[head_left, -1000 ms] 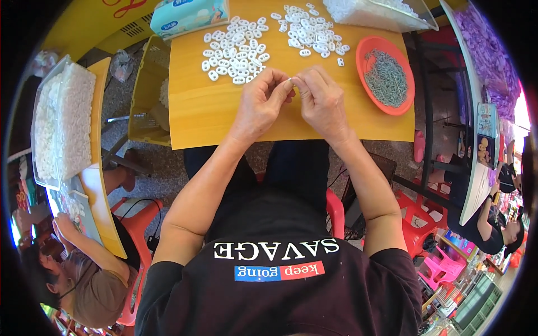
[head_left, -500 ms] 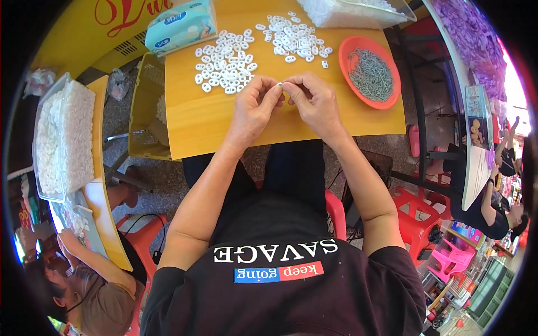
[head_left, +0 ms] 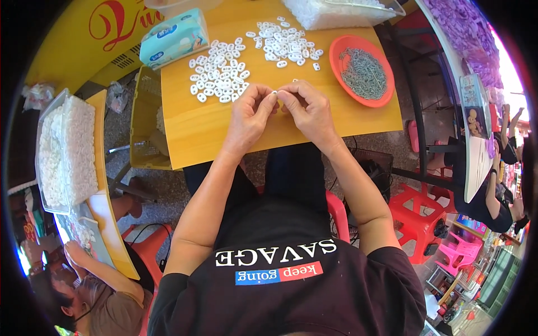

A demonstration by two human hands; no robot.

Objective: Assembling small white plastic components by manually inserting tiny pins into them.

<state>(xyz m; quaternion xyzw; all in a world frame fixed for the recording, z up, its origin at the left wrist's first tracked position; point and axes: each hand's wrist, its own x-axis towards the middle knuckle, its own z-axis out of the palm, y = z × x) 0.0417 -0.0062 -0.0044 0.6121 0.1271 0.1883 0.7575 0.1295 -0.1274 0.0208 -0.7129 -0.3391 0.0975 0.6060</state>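
In front of me over the yellow table (head_left: 196, 137), my two hands meet at the fingertips. My left hand (head_left: 250, 116) is closed in a pinch on a small white plastic piece (head_left: 274, 92), mostly covered by the fingers. Close against it, my right hand (head_left: 310, 115) pinches too; what lies between its thumb and forefinger is hidden. Beyond my left hand spreads a pile of white oval two-holed plastic pieces (head_left: 219, 71). A second pile of similar pieces (head_left: 287, 45) lies farther back. To the right, a red bowl (head_left: 334, 55) holds many small grey metal screws (head_left: 364, 74).
A tissue pack (head_left: 175, 38) stands at the table's far left corner, and a clear bin of white pieces (head_left: 336, 14) at the back. A yellow crate (head_left: 147, 115) sits left of the table. Other people work at tables on both sides; red stools (head_left: 412, 210) stand at right.
The view has shifted slightly, so the table and piles sit a little differently in the picture. My hands keep their pinch, with the right fingertips turned a little.
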